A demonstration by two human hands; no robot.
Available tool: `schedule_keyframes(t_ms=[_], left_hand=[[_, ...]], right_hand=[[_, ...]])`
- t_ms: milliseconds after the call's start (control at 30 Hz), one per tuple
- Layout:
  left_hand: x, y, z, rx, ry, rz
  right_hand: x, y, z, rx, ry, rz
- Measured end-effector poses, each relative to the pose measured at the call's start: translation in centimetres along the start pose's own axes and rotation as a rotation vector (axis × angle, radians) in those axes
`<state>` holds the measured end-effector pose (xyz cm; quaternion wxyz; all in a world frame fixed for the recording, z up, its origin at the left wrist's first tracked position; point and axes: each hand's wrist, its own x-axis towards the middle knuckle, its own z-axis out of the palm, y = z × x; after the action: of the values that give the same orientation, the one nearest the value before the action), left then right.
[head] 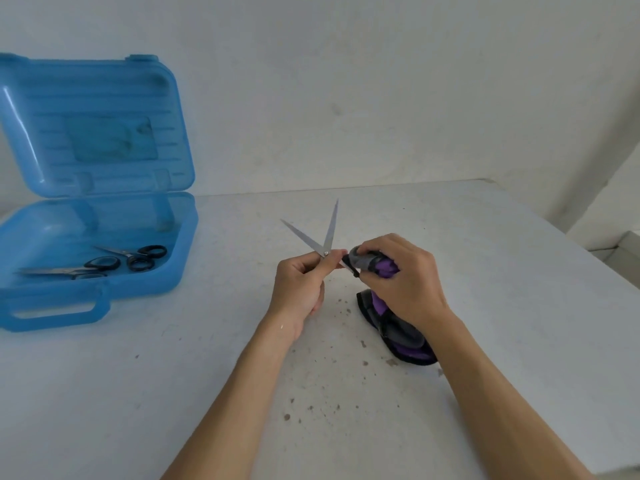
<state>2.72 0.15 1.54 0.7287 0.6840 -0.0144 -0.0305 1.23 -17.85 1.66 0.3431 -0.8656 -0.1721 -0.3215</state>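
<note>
My left hand [301, 289] pinches scissors [331, 230] at pivot, just beyond fingertips. My right hand [401, 282] grips upper grey-purple handle, close beside left. Blades splayed in V, long axis pointing away from both hands. Lower handle [398, 327] under right wrist, seemingly resting on bench [207, 375].

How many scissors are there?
3. One purple-handled pair, blades open, is held by the left hand and right hand. Two black-handled pairs lie in the open blue case: the back pair and the front pair. More could hide behind its cloudy front wall.
</note>
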Motion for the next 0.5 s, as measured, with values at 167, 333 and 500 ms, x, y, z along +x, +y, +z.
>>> schedule_keyframes(t_ms=[167, 333, 500], left_hand=[[0.0, -0.2, 0.5, -0.077, 0.067, -0.052], [0.6, -0.8, 0.0, -0.080, 0.147, -0.083], [0.5, -1.1, 0.5, -0.070, 0.148, -0.056]], right_hand=[[-0.4, -0.6, 1.3, -0.152, 0.081, -0.162], [-0.6, 0.4, 2.2, -0.279, 0.018, -0.201], [-0.7, -0.3, 2.6, -0.313, 0.063, -0.258]])
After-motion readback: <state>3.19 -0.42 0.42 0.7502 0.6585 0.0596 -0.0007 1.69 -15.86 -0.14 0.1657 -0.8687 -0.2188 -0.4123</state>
